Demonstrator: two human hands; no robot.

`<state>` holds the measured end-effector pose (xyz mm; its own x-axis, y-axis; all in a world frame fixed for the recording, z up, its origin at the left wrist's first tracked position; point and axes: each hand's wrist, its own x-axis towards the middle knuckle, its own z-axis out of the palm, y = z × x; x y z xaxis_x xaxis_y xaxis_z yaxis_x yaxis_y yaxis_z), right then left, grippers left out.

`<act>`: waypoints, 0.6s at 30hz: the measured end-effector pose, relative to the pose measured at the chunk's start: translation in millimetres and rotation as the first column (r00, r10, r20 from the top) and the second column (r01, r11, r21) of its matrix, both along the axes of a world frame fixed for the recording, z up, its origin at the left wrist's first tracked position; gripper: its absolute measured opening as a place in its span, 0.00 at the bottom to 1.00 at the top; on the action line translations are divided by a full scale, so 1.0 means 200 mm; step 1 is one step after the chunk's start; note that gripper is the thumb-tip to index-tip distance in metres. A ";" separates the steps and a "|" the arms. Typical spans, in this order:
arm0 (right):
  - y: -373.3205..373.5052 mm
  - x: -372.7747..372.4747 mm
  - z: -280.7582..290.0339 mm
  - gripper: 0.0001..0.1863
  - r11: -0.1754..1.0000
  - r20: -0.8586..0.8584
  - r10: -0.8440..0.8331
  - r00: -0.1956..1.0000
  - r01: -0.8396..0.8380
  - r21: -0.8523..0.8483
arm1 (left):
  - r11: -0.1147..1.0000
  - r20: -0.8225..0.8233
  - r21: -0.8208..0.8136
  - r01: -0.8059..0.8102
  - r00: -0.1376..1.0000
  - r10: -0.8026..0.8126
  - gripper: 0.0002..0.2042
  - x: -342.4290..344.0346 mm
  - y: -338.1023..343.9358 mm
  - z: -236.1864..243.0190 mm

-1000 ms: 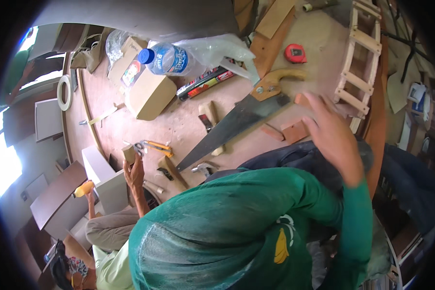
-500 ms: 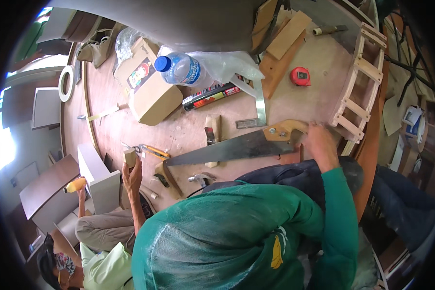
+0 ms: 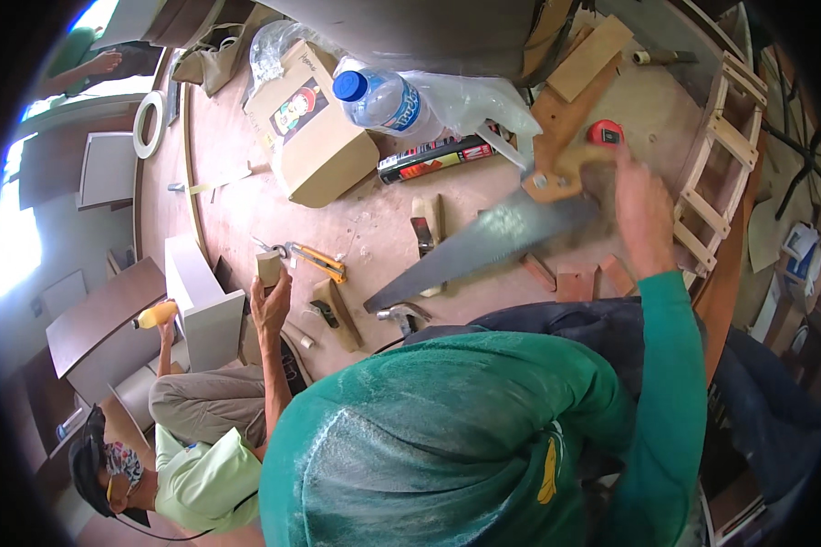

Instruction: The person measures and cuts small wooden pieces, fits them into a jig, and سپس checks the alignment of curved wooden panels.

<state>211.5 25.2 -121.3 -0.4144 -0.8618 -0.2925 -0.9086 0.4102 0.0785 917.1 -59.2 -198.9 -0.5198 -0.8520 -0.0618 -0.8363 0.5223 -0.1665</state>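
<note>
My right hand (image 3: 643, 214), in a green sleeve, is at the wooden handle of a handsaw (image 3: 511, 234). Blur softens the fingers, which appear closed on the handle's end. The blade slants down to the left, low over the bench, with its tip by a claw hammer (image 3: 405, 315). Just beyond my fingertips sits a red tape measure (image 3: 605, 134). Several reddish-brown wood pieces (image 3: 576, 282) lie between the saw and my dark trousers. My left hand does not show; my green-clad torso covers that side.
A co-worker (image 3: 205, 479) at the left holds a wood block (image 3: 267, 267) and a yellow bottle (image 3: 158, 315). A carton (image 3: 306, 137), water bottle (image 3: 388, 102) and dark tube (image 3: 442, 157) stand or lie at the back. A slatted wooden frame (image 3: 719, 141) lines the right edge.
My right hand and the handsaw's handle have moved away from me, toward the tape measure. The view has shifted slightly, and the reddish-brown wood pieces show more fully.
</note>
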 end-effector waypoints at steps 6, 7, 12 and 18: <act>0.09 0.07 0.24 0.25 0.924 0.106 -0.164 0.981 0.190 -0.331 | 0.958 -0.279 0.177 0.224 0.945 -0.169 0.14 -0.64 0.02 0.03; 0.15 0.10 0.32 0.26 0.900 0.136 -0.153 0.979 0.194 -0.391 | 0.892 -0.412 0.256 0.372 0.877 -0.247 0.14 -0.98 0.10 0.08; 0.68 0.28 0.88 0.28 0.549 0.457 -0.551 0.698 0.716 -0.432 | -0.224 -0.953 0.079 0.971 0.008 -0.301 0.13 -2.66 0.97 0.50; 1.54 0.42 1.01 0.28 0.048 0.479 -0.778 0.407 0.798 -0.601 | -0.769 -0.947 -0.125 0.626 -0.307 -0.097 0.13 -3.22 1.79 0.69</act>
